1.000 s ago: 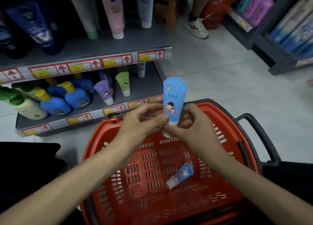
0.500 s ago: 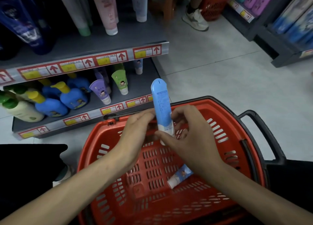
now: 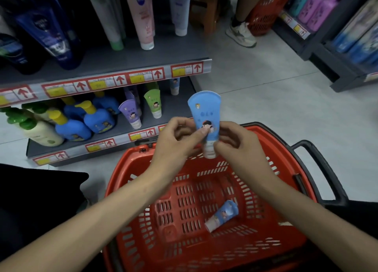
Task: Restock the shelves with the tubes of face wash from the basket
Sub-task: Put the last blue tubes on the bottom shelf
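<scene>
Both my hands hold a blue face wash tube (image 3: pixel 205 112) upright, white cap down, above the far rim of the red basket (image 3: pixel 131 169). My left hand (image 3: pixel 178 140) pinches its lower front with the thumb on the cartoon picture. My right hand (image 3: pixel 235 145) grips its lower right side near the cap. A second blue tube (image 3: pixel 223 215) lies on the basket floor. On the bottom shelf (image 3: pixel 67 149) stand a purple tube (image 3: pixel 131 113), a green tube (image 3: pixel 154 103) and, further back, a blue tube (image 3: pixel 174 85).
Blue and cream pump bottles (image 3: pixel 75 124) fill the bottom shelf's left. Large tubes (image 3: pixel 141 16) stand on the upper shelf. The basket's black handle (image 3: pixel 319 165) sticks out right. A person's shoe (image 3: pixel 241 35) and another red basket (image 3: pixel 263 10) are up the aisle.
The tube was turned edge-on half a second ago; now its printed front faces me again. Both hands stayed on its lower end above the basket.
</scene>
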A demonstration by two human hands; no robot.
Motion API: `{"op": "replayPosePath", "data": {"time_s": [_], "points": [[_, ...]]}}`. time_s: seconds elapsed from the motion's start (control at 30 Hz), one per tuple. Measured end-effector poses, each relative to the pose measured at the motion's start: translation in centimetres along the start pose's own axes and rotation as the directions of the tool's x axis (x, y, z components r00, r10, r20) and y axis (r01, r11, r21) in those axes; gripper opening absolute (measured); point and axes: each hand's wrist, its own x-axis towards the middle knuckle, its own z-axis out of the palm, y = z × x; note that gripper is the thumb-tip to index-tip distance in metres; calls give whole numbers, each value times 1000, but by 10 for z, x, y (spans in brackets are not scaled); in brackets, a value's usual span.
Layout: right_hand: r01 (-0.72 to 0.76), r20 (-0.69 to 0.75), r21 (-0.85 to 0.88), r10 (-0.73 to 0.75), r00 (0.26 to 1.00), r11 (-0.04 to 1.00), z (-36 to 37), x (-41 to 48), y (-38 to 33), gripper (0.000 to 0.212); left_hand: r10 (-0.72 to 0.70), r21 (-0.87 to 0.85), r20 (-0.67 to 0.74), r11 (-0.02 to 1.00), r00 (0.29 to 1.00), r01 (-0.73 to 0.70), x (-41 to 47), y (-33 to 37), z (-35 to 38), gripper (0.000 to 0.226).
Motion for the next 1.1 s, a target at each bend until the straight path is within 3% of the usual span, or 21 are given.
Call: {"op": "replayPosePath", "data": {"time_s": [0.17,0.3,0.47,0.63,0.77,0.87,1.0,1.1], "points": [[91,88,-169,-77,993,981,-6,20,-7,35,233,249,27,940,972,-233,13,5,-4,32],[170,139,-359,-128,982,918,-14,50,-11,29,333,362,54,872,941,-329,30,14,-9,32],[238,234,-484,-138,962,842,-10,111,-3,37,345,525,70,785,936,-328,74,17,-17,30],[234,352,-607,-7,936,760,9,183,32,40,243,678,36,707,969,-202,135,-7,-28,31],[228,383,-684,74,921,693,33,229,69,42,64,589,-111,808,992,14,184,-38,-34,28],[192,360,-714,119,925,673,53,261,101,39,25,481,-246,871,969,100,221,-66,-35,30],[86,287,-687,160,945,721,75,295,128,24,-136,225,-385,945,913,236,261,-91,-29,32],[-15,187,-654,181,965,757,91,314,139,13,-183,85,-482,963,857,254,287,-102,-24,32]]}}
